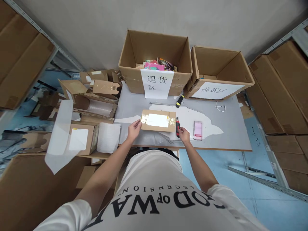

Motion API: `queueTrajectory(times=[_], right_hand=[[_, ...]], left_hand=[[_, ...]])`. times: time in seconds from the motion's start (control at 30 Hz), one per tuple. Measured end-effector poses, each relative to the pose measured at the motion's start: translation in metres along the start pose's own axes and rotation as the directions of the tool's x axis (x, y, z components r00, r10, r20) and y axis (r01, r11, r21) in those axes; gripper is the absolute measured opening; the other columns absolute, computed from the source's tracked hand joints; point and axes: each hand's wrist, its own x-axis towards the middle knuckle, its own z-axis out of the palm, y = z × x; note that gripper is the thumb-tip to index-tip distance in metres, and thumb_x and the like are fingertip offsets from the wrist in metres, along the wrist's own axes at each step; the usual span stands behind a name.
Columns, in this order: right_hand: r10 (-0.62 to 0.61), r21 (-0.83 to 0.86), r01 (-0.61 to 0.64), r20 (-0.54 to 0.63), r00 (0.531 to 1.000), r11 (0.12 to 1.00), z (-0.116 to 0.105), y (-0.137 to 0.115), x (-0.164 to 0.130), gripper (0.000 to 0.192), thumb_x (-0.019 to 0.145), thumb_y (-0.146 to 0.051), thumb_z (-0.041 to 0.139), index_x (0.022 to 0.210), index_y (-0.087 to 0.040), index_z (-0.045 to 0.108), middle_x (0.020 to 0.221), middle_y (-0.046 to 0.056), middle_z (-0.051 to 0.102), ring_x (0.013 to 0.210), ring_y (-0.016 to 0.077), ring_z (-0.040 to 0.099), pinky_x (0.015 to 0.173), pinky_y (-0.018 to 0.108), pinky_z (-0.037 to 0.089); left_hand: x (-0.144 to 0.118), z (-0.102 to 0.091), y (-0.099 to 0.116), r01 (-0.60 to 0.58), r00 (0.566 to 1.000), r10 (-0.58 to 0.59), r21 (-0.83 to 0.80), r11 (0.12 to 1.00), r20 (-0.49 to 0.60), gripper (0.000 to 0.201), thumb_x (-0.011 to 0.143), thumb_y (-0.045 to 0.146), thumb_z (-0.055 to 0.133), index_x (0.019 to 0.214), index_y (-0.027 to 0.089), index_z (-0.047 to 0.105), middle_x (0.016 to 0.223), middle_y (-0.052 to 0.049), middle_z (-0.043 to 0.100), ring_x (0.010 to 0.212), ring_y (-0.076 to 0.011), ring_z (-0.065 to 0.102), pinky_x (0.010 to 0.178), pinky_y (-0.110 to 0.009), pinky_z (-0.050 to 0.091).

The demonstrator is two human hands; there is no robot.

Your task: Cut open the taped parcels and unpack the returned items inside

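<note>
Head view: left grip (135, 129) pinches the box (157, 120) near the tabletop's (232, 139) front edge, right grip (184, 134) holds the cutter (177, 127); I judge the box light, stiff, tape-slick, best held at its ends.

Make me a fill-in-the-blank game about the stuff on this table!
The left hand holds the taped parcel by its ____ end.
The cutter at the right hand is black and ____.
The other cutter, lying farther back, is black and ____.
The paper sign on the box with colourful things inside is ____.

Missing words: left; red; yellow; white.
</note>
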Motion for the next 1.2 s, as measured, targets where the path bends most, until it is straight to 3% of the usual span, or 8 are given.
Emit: queueTrajectory(times=[0.13, 0.23, 0.33, 0.43, 0.63, 0.87, 1.0, 1.2], right_hand=[[-0.007, -0.202, 0.017, 0.052, 0.999, 0.979, 0.004, 0.007, 0.012, 0.040, 0.082, -0.030, 0.055, 0.120, -0.015, 0.058, 0.116, 0.012, 0.064, 0.104, 0.0220, 0.062, 0.088, 0.030, 0.046], [0.052, -0.307, -0.022, 0.090, 0.995, 0.951, 0.009, 0.004, 0.022, 0.045, 0.078, -0.033, 0.063, 0.120, -0.017, 0.054, 0.119, 0.012, 0.059, 0.106, 0.0232, 0.059, 0.086, 0.031, 0.046], [0.104, -0.384, -0.050, 0.123, 0.987, 0.922, 0.014, -0.001, 0.029, 0.049, 0.076, -0.037, 0.066, 0.119, -0.019, 0.051, 0.120, 0.012, 0.054, 0.107, 0.0249, 0.059, 0.083, 0.033, 0.047], [0.147, -0.444, -0.069, 0.143, 0.979, 0.893, 0.018, -0.005, 0.032, 0.051, 0.076, -0.040, 0.066, 0.119, -0.020, 0.047, 0.120, 0.012, 0.052, 0.108, 0.0271, 0.058, 0.082, 0.036, 0.047], [0.187, -0.507, -0.085, 0.152, 0.971, 0.858, 0.024, -0.005, 0.034, 0.050, 0.078, -0.040, 0.065, 0.118, -0.020, 0.041, 0.118, 0.013, 0.051, 0.109, 0.0277, 0.057, 0.083, 0.037, 0.046], [0.185, -0.470, -0.086, 0.170, 0.968, 0.878, 0.021, -0.003, 0.036, 0.047, 0.080, -0.027, 0.058, 0.121, -0.019, 0.039, 0.118, 0.014, 0.052, 0.105, 0.0280, 0.059, 0.083, 0.037, 0.045], [0.138, -0.267, -0.094, 0.153, 0.978, 0.959, 0.007, -0.005, 0.037, 0.055, 0.078, -0.025, 0.054, 0.129, -0.017, 0.034, 0.115, 0.014, 0.057, 0.106, 0.0270, 0.057, 0.086, 0.036, 0.045], [0.072, 0.127, -0.066, -0.038, 0.997, 0.990, -0.041, -0.036, 0.043, 0.061, 0.082, -0.023, 0.033, 0.142, -0.016, 0.021, 0.107, 0.010, 0.060, 0.083, 0.0186, 0.062, 0.072, 0.030, 0.051]], left_hand=[[-0.016, 0.000, 0.013, -0.234, 0.972, 0.229, 0.273, 0.933, 0.050, 0.057, 0.084, 0.041, 0.060, 0.133, 0.015, 0.051, 0.145, -0.015, 0.043, 0.133, -0.0283, 0.042, 0.109, -0.042, 0.037], [-0.032, 0.005, 0.022, -0.464, 0.886, 0.402, 0.453, 0.761, 0.231, 0.056, 0.087, 0.040, 0.055, 0.137, 0.016, 0.047, 0.153, -0.015, 0.029, 0.142, -0.0289, 0.026, 0.114, -0.047, 0.026], [-0.047, 0.014, 0.028, -0.611, 0.791, 0.427, 0.537, 0.581, 0.439, 0.054, 0.090, 0.038, 0.048, 0.139, 0.015, 0.043, 0.153, -0.017, 0.027, 0.144, -0.0295, 0.019, 0.114, -0.053, 0.019], [-0.056, 0.024, 0.030, -0.667, 0.743, 0.360, 0.591, 0.453, 0.564, 0.057, 0.091, 0.037, 0.046, 0.142, 0.015, 0.038, 0.153, -0.018, 0.027, 0.144, -0.0302, 0.017, 0.114, -0.054, 0.017], [-0.063, 0.031, 0.025, -0.649, 0.760, 0.256, 0.679, 0.343, 0.597, 0.062, 0.091, 0.038, 0.045, 0.146, 0.012, 0.031, 0.153, -0.018, 0.026, 0.144, -0.0303, 0.017, 0.114, -0.052, 0.017], [-0.061, 0.029, 0.025, -0.653, 0.758, 0.287, 0.680, 0.334, 0.586, 0.061, 0.090, 0.039, 0.045, 0.143, 0.012, 0.036, 0.152, -0.017, 0.029, 0.142, -0.0312, 0.022, 0.113, -0.050, 0.020], [-0.058, 0.031, 0.027, -0.641, 0.768, 0.303, 0.681, 0.355, 0.565, 0.060, 0.087, 0.040, 0.049, 0.141, 0.015, 0.040, 0.149, -0.017, 0.035, 0.140, -0.0321, 0.028, 0.113, -0.049, 0.022], [-0.053, 0.032, 0.025, -0.642, 0.766, 0.323, 0.668, 0.375, 0.556, 0.065, 0.086, 0.044, 0.050, 0.142, 0.014, 0.040, 0.146, -0.018, 0.039, 0.137, -0.0340, 0.031, 0.114, -0.050, 0.019]])
